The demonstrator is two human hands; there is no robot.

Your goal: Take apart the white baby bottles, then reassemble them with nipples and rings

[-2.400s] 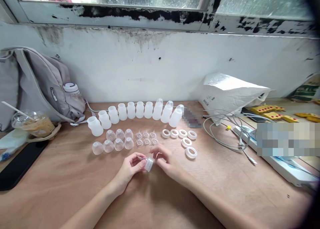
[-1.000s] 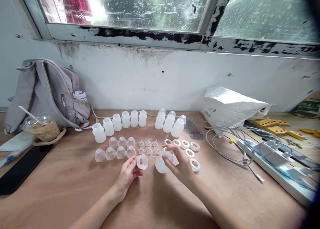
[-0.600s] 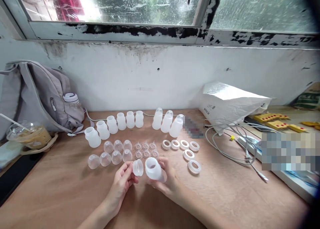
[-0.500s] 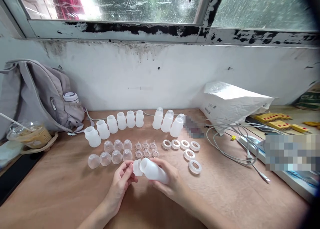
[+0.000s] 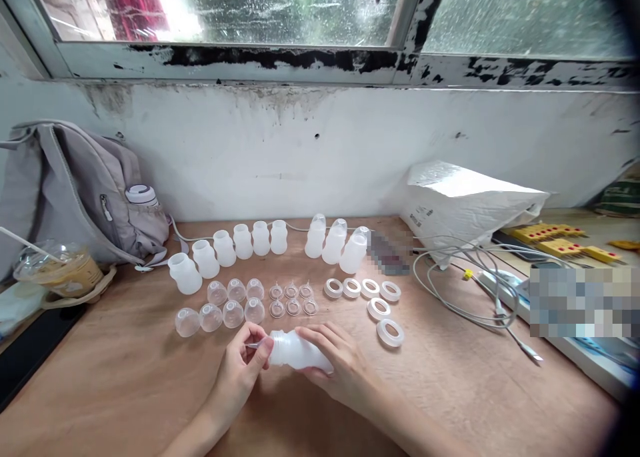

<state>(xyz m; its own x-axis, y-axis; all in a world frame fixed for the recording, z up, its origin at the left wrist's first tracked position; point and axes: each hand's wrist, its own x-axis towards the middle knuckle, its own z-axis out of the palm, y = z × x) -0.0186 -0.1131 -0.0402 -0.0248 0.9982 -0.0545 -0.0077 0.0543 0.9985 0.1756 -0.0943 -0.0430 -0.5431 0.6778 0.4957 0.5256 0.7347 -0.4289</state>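
In my right hand (image 5: 337, 360) lies a frosted white baby bottle (image 5: 303, 350), tilted on its side with its neck to the left. My left hand (image 5: 245, 357) pinches a clear teat set in a white screw ring (image 5: 277, 347). The ring sits against the bottle's mouth; how far it is threaded on I cannot tell. Beyond my hands are several clear dome caps (image 5: 233, 314), several clear teats (image 5: 293, 306) and several white screw rings (image 5: 390, 334). Open bottles (image 5: 243, 242) stand in a curved row behind, with 3 capped bottles (image 5: 334, 242) at its right.
At left are a grey backpack (image 5: 75, 184), an iced coffee cup (image 5: 60, 270) and a black phone (image 5: 35, 350). At right are a white bag (image 5: 465, 197), coiled cables (image 5: 450, 297), a power strip (image 5: 590, 364) and yellow blocks (image 5: 550, 240). A wall closes the table's back.
My right hand has taken a bottle from the row, turned it on its side and brought it left. Its mouth now meets the ring in my left hand.
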